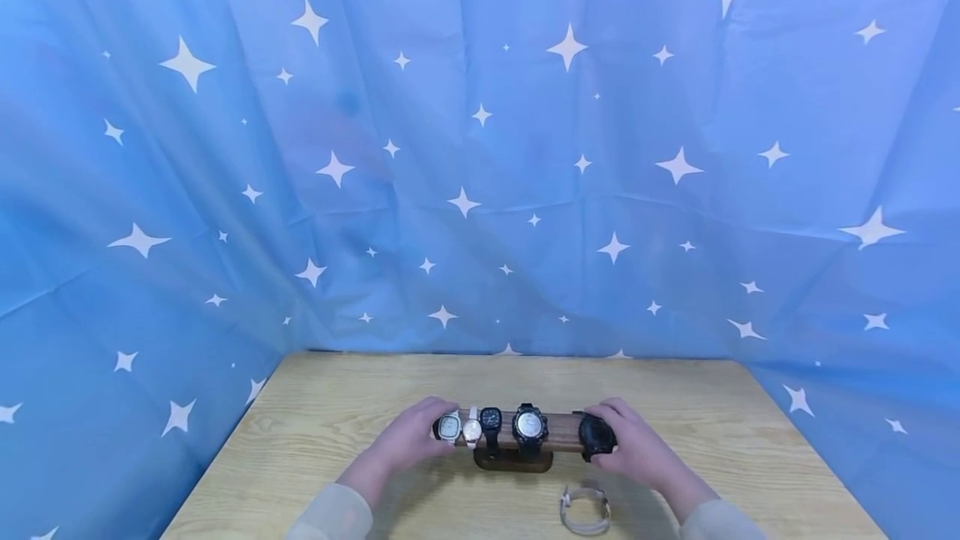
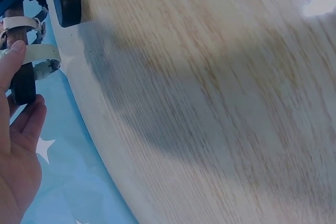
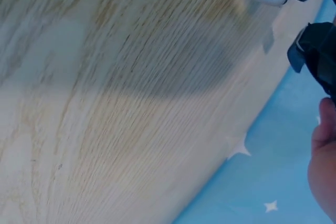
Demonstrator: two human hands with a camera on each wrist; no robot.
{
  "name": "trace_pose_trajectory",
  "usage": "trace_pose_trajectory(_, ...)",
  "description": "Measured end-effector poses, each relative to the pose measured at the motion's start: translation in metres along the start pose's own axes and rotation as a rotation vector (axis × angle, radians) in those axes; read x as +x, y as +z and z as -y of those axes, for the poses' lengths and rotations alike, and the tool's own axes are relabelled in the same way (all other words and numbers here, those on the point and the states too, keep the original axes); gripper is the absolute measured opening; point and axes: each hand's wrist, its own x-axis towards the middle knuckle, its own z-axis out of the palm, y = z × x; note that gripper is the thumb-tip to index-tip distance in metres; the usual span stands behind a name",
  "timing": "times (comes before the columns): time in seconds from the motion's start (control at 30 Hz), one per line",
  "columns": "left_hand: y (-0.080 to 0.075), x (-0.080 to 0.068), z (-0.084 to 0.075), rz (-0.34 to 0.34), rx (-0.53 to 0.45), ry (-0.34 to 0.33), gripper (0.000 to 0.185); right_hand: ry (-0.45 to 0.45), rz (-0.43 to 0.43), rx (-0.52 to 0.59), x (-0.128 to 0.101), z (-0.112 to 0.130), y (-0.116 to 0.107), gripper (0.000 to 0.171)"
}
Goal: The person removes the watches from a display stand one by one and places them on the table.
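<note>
From the head view I have both hands on a wooden watch stand (image 1: 558, 431) that sits on the light wood table (image 1: 337, 407), near its middle. Starting at the left, my left hand (image 1: 408, 438) is curled round the left end of the stand's bar, its fingertips against the white square watch (image 1: 448, 427); the left wrist view shows the thumb (image 2: 11, 61) pressing on that watch's pale strap. Next along the bar hang a small pale watch (image 1: 472, 430), a black square watch (image 1: 491, 419) and a big round black watch (image 1: 530, 424). At the right end my right hand (image 1: 637, 445) grips a chunky black watch (image 1: 596, 436), fingers wrapped behind it. A loose beige-strapped watch (image 1: 585, 509) lies on the table nearer to me, just right of the stand's foot, apart from both hands.

I judge the step in hand to be seating or sliding that chunky black watch on the bar while the left hand steadies the stand. The next move calls for keeping the bar level and the foot planted, so the other watches don't slide.

The stand is the only holder here, carrying five watches. A blue star-patterned cloth (image 1: 480, 148) hangs behind.
</note>
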Motion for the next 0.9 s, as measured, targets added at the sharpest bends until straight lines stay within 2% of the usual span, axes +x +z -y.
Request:
trace_pose_trajectory(0.37,0.0,0.001,0.001,0.001,0.009,0.001,0.06,0.071,-0.032,0.0,-0.012,-0.006,-0.005,0.062)
trace_pose_trajectory(0.53,-0.001,0.002,0.001,0.01,0.01,-0.006,0.06,0.095,-0.01,-0.008,-0.017,-0.005,-0.006,0.064)
trace_pose_trajectory(0.9,-0.002,0.002,0.0,0.01,0.012,0.003,0.061,0.048,0.001,-0.033,-0.028,-0.002,-0.007,0.059)
